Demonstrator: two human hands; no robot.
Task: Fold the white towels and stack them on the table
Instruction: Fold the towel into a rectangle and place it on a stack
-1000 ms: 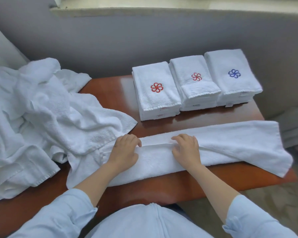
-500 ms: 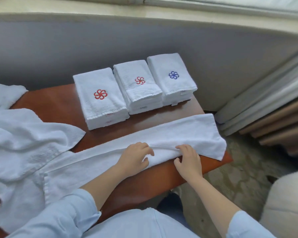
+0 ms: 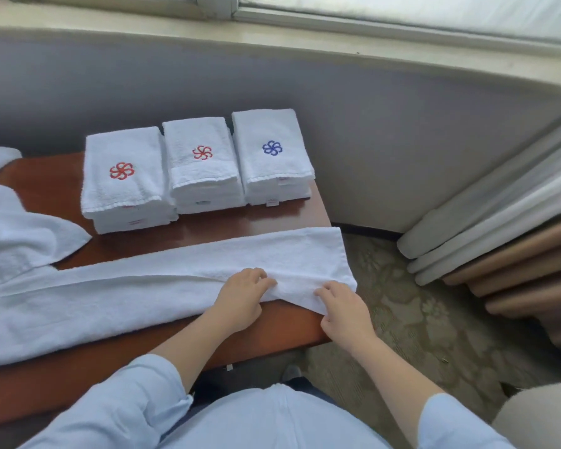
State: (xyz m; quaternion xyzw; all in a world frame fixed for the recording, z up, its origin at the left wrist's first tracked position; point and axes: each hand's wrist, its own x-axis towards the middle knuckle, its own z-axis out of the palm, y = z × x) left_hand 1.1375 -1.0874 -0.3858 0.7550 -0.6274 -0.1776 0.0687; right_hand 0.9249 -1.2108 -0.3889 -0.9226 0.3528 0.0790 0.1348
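Note:
A long white towel, folded lengthwise into a strip, lies across the brown table. Its right end hangs slightly past the table's right edge. My left hand rests flat on the strip near that end, fingers curled on the fold line. My right hand presses the near right corner of the towel at the table edge. Three stacks of folded white towels stand at the back: the left stack and the middle stack bear red logos, the right stack a blue one.
A heap of unfolded white towels covers the table's left side. A grey wall and window sill run behind. Right of the table are patterned carpet and rolled curtains or pads.
Both hands have slid rightward along the towel strip, from its middle to its right end. The view has swung right with them, so the heap is mostly out of frame.

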